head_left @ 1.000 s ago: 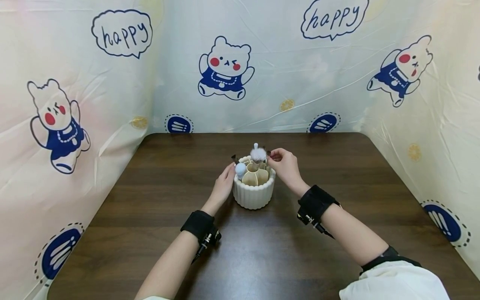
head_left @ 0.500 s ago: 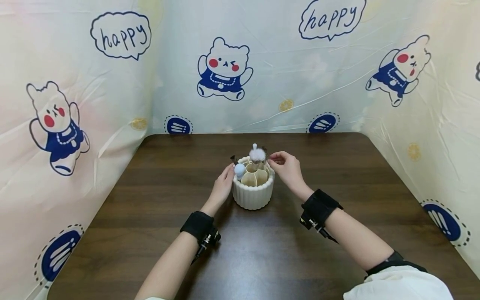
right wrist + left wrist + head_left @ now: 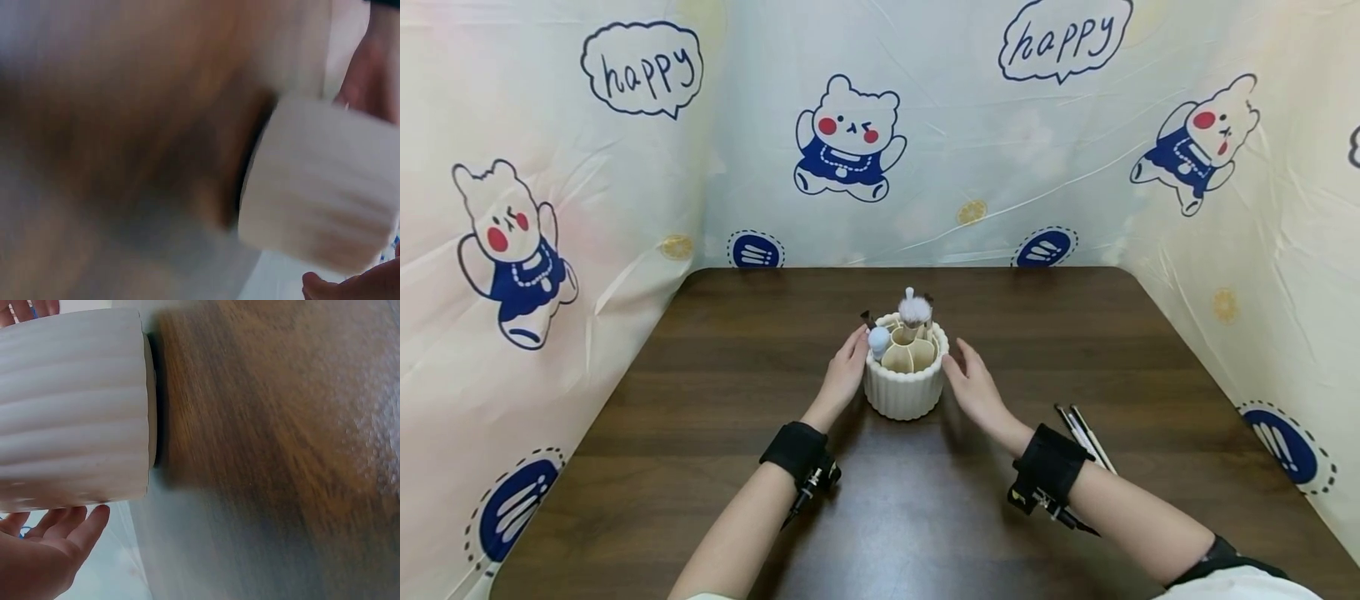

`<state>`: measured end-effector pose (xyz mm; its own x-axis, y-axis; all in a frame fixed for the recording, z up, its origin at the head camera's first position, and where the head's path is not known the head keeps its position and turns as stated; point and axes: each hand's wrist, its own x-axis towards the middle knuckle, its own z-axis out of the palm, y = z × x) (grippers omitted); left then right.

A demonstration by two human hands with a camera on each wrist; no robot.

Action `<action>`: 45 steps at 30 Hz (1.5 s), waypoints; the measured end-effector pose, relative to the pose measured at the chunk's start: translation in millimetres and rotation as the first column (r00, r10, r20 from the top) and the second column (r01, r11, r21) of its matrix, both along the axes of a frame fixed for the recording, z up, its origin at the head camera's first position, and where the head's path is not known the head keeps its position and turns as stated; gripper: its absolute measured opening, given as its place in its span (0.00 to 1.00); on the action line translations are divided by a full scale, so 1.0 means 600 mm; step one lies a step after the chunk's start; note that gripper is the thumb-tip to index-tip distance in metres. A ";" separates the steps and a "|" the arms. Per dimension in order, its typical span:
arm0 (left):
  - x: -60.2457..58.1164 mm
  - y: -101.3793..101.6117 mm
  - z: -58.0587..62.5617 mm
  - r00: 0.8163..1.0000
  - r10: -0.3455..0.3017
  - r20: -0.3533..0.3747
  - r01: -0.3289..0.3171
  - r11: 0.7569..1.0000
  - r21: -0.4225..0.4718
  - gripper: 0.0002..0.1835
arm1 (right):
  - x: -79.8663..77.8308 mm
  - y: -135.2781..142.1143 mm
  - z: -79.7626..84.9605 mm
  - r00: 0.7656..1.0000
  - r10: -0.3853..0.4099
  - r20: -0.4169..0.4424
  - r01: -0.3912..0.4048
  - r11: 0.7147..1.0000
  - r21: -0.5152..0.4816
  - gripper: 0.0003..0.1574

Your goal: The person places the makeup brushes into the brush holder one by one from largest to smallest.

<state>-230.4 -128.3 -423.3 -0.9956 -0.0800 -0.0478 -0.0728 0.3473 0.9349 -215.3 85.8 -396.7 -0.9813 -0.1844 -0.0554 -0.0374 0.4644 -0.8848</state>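
A cream ribbed makeup brush holder stands upright at mid-table, its top split into compartments. A fluffy white brush rises from its back part, with a pale blue round-headed item at the left and a small dark-tipped brush behind that. My left hand rests its fingertips on the holder's left side; the left wrist view shows these fingers against the ribbed wall. On the other side, my right hand is at the rim with fingers extended, holding nothing.
Two slim pale sticks with dark ends lie on the brown wooden table at the right, partly behind my right forearm. A printed cloth curtain closes off the table's back and sides.
My right hand has come down from the back right of the holder's top to its right side, its fingers spreading. The two slim sticks now show past the forearm. My left hand stays put.
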 end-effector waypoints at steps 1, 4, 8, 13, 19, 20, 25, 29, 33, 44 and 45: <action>0.000 0.000 0.001 1.000 0.000 0.000 0.000 1.000 -0.001 0.30 | 0.006 -0.003 -0.002 1.000 0.010 0.008 -0.009 1.000 -0.013 0.38; -0.001 0.001 0.003 1.000 0.001 -0.003 -0.001 1.000 0.000 0.30 | 0.017 -0.012 -0.005 1.000 0.020 0.019 -0.019 0.998 -0.060 0.38; -0.002 -0.001 0.003 1.000 -0.009 -0.008 0.009 1.000 -0.007 0.30 | 0.023 -0.019 -0.006 1.000 0.023 0.017 -0.022 0.997 -0.078 0.39; 0.000 -0.005 0.004 0.999 -0.033 -0.009 0.032 0.998 -0.053 0.30 | 0.023 -0.019 -0.006 0.999 0.044 0.026 -0.042 0.998 -0.048 0.41; 0.005 -0.008 0.007 0.999 -0.038 -0.004 0.038 0.998 -0.047 0.30 | 0.010 -0.014 -0.001 0.996 0.071 0.048 -0.069 0.997 -0.044 0.40; 0.006 -0.008 0.007 0.999 -0.038 -0.009 0.038 0.998 -0.043 0.31 | 0.006 -0.013 0.000 0.996 0.076 0.052 -0.074 0.996 -0.042 0.40; 0.008 -0.005 0.006 0.998 -0.061 -0.034 0.059 0.996 -0.074 0.31 | -0.018 0.000 0.003 0.995 0.072 0.075 -0.072 0.997 0.003 0.38; 0.010 -0.002 0.007 0.994 -0.099 -0.038 0.094 0.990 -0.109 0.29 | -0.032 0.014 0.003 0.994 0.062 0.085 -0.065 0.997 0.034 0.37; 0.010 -0.001 0.010 0.995 -0.099 -0.031 0.095 0.989 -0.111 0.28 | -0.033 0.019 0.004 0.994 0.058 0.095 -0.062 0.997 0.038 0.38; -0.003 -0.006 -0.001 0.985 -0.172 -0.002 0.171 0.983 -0.064 0.35 | 0.031 -0.025 0.009 0.995 0.055 0.086 -0.055 0.998 -0.006 0.47; -0.004 -0.005 -0.002 0.985 -0.173 -0.003 0.173 0.983 -0.061 0.36 | 0.034 -0.028 0.010 0.994 0.061 0.091 -0.060 0.998 -0.008 0.48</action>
<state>-232.6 -131.4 -424.3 -0.9950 0.0911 -0.0402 0.0008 0.4101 0.9120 -194.9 68.9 -390.4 -0.9592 -0.2439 -0.1428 0.0154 0.4593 -0.8881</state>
